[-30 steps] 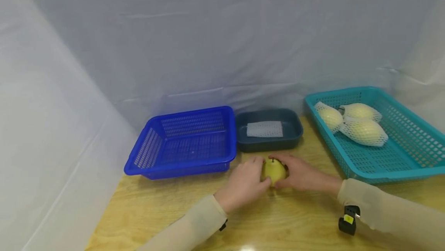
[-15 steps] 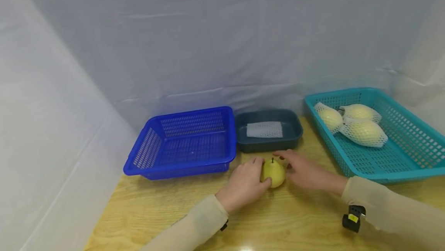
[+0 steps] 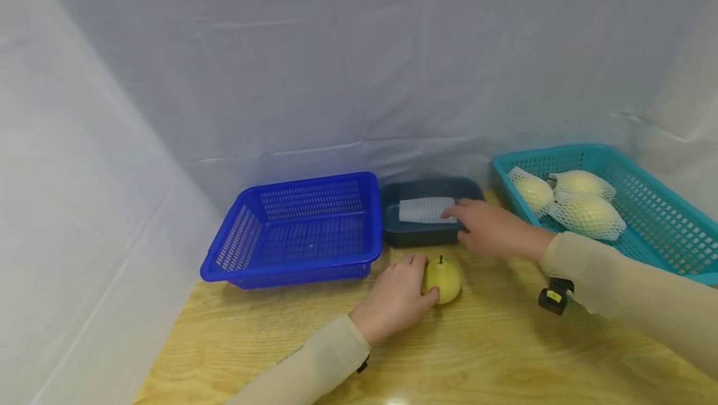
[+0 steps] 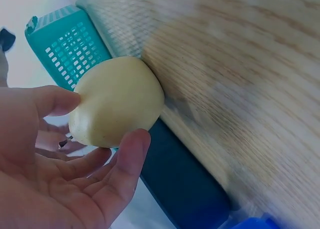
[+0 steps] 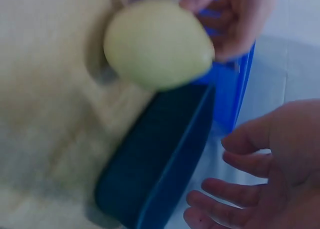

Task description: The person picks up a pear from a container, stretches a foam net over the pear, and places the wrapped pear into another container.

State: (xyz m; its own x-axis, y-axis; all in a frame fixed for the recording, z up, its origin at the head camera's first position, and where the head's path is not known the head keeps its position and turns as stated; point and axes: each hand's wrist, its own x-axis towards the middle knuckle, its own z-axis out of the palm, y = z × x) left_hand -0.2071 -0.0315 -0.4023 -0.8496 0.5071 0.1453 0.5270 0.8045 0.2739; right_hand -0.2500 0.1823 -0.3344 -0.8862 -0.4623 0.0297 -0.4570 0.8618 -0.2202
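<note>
A yellow pear [image 3: 442, 281] with a dark stem stands upright on the wooden table. My left hand [image 3: 395, 298] grips its left side with curled fingers and thumb, which also shows in the left wrist view around the pear [image 4: 120, 101]. My right hand [image 3: 489, 227] reaches over the right front rim of the dark teal tray [image 3: 417, 237]. Inside that tray lies a white foam net sleeve [image 3: 423, 210]; in the head view my right fingertips overlap its right end, and contact cannot be told. The right wrist view shows the right hand [image 5: 280, 164] with loosely bent fingers, holding nothing.
A blue basket [image 3: 314, 263] stands left of the tray. To the right is a turquoise basket [image 3: 645, 202] with 3 pears in foam nets, one a net-covered pear [image 3: 589, 215]. White sheeting [image 3: 359, 68] hangs behind the table [image 3: 426, 355].
My right hand has let go of the pear and moved away from it, up and over the tray beside the foam net sleeve. The left hand stays on the pear.
</note>
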